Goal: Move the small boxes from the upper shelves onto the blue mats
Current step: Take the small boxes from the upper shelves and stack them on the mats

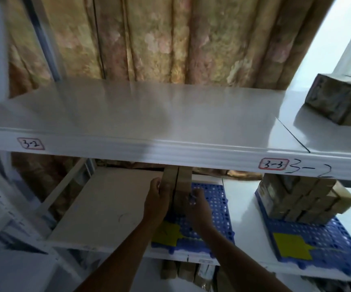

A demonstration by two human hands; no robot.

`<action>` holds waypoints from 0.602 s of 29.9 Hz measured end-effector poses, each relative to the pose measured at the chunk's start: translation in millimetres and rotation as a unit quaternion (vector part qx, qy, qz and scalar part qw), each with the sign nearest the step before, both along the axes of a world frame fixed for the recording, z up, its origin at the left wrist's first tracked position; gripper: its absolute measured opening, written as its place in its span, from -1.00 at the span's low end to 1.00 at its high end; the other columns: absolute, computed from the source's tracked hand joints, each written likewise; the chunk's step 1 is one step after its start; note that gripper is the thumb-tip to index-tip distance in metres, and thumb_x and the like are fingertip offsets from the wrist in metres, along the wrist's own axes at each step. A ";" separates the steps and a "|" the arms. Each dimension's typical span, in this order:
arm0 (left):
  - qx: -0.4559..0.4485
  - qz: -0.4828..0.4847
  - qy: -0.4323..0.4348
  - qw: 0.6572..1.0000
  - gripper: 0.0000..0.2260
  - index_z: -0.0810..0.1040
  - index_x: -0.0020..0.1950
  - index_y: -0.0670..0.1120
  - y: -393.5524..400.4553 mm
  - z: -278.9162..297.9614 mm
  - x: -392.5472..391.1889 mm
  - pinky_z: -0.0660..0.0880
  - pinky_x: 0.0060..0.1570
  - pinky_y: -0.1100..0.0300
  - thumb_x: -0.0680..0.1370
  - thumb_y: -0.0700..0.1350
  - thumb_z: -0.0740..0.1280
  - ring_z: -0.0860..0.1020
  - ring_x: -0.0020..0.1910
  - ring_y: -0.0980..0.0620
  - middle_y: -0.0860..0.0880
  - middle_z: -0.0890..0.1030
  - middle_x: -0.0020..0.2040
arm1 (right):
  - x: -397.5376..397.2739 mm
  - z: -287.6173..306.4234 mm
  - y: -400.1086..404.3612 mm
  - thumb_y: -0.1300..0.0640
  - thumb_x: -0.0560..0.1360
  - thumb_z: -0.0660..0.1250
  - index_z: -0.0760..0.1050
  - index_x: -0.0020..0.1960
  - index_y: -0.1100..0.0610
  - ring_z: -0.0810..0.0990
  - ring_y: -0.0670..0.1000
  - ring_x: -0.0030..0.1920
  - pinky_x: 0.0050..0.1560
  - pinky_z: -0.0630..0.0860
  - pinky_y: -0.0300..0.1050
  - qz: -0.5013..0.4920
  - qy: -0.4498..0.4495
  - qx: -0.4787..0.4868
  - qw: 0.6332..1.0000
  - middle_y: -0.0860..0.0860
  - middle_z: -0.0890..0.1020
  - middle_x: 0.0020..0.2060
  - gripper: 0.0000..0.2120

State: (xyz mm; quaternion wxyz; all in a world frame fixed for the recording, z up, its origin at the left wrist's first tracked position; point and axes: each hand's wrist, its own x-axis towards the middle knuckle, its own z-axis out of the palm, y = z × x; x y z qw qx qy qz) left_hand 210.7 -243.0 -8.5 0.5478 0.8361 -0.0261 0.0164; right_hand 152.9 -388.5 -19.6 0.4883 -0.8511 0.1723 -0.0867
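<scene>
Two small brown boxes [177, 180] stand side by side on the left blue mat [216, 207] on the lower shelf, their tops hidden by the upper shelf's front edge. My left hand [157, 197] grips the left box's side. My right hand [197, 204] presses against the right box. On the right blue mat [326, 243] sits a stack of several small boxes [296, 199]. One small box [338, 100] rests on the upper shelf [149, 114] at the far right.
Yellow tags lie on both mats. Labels 3-2 and 3-3 mark the upper shelf's front edge. A patterned curtain hangs behind the rack. More boxes [183, 272] show on the shelf below. A white upright stands at the left.
</scene>
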 end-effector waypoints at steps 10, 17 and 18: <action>-0.048 0.049 -0.047 0.997 -0.55 0.41 0.51 0.07 -35.6 56.0 -116.9 0.37 0.43 -0.02 0.67 0.18 0.14 0.42 0.45 -0.07 0.04 0.40 0.53 | -124.8 66.7 -64.2 -0.20 0.69 0.12 0.47 0.44 0.00 0.63 0.09 0.22 0.06 0.46 -0.12 0.014 -0.062 -0.006 0.998 0.05 0.66 0.26 -0.55; -0.079 -0.032 -0.158 0.984 -0.69 0.62 0.02 -0.07 -145.0 149.3 -263.0 0.35 -0.04 0.16 0.70 0.03 0.14 0.57 -0.03 -0.05 -0.05 0.62 -0.07 | -256.1 145.8 -122.5 -0.25 0.68 0.07 0.55 0.32 -0.05 0.65 0.00 0.06 0.02 0.54 -0.03 -0.008 -0.180 -0.049 0.982 -0.03 0.71 0.12 -0.56; -0.079 -0.044 -0.172 0.981 -0.69 0.62 0.09 -0.12 -161.2 164.6 -280.1 0.35 -0.03 0.18 0.71 0.00 0.13 0.57 0.00 -0.03 -0.05 0.64 -0.01 | -270.6 159.1 -132.2 -0.27 0.66 0.06 0.56 0.27 -0.03 0.65 -0.03 0.02 -0.02 0.52 -0.05 -0.015 -0.189 -0.057 0.980 -0.05 0.71 0.07 -0.54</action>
